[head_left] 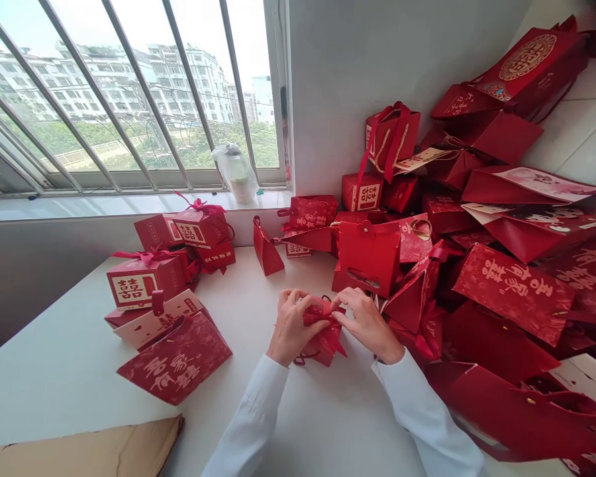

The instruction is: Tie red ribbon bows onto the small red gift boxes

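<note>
In the head view a small red gift box [322, 351] sits on the white table [268, 424] between my hands. A red ribbon [338, 339] lies over its top, with a pointed tail hanging down the front. My left hand [294, 326] is closed at the left of the top, thumb and fingers pinching the ribbon. From the right, my right hand [370, 323] pinches the ribbon too, its fingertips close to those of the left. The fingers cover most of the box's top. A thin dark red cord loop [305, 360] shows at the lower left of the box.
Red gift boxes and bags [511, 291] pile up on the right. A smaller group of red boxes [173, 361] stands on the left. A cardboard piece [94, 454] lies at the front left. A plastic-wrapped cup [236, 173] stands on the sill under the barred window.
</note>
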{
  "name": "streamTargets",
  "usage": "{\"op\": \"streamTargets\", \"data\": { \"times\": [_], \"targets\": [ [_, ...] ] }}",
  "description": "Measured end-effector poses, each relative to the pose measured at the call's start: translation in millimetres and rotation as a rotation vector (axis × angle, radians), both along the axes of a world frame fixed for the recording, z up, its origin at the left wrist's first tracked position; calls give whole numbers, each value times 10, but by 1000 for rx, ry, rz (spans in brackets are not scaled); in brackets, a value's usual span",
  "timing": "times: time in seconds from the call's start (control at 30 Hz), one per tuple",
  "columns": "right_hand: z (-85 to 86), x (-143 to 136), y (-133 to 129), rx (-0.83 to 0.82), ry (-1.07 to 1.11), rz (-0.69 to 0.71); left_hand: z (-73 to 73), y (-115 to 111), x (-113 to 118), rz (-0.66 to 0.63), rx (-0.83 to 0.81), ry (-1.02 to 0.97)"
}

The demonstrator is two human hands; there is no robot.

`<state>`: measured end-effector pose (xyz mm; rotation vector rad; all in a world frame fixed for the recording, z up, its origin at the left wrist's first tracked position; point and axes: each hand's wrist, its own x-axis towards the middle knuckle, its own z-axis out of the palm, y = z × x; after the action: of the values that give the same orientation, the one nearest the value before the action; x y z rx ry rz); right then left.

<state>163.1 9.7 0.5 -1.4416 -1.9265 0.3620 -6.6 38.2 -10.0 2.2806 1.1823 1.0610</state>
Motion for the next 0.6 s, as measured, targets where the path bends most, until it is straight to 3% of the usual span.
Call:
{"op": "streamTargets", "data": {
  "times": [0.17,0.37,0.6],
  "targets": [
    [52,-42,-8,-117,201,22,0,11,-19,7,-62,0],
    [0,-24,18,-259,446,11,19,22,-71,14,-187,-34],
    [25,-16,1,-393,434,-31,39,86,-187,107,-499,-214]
  ]
}}
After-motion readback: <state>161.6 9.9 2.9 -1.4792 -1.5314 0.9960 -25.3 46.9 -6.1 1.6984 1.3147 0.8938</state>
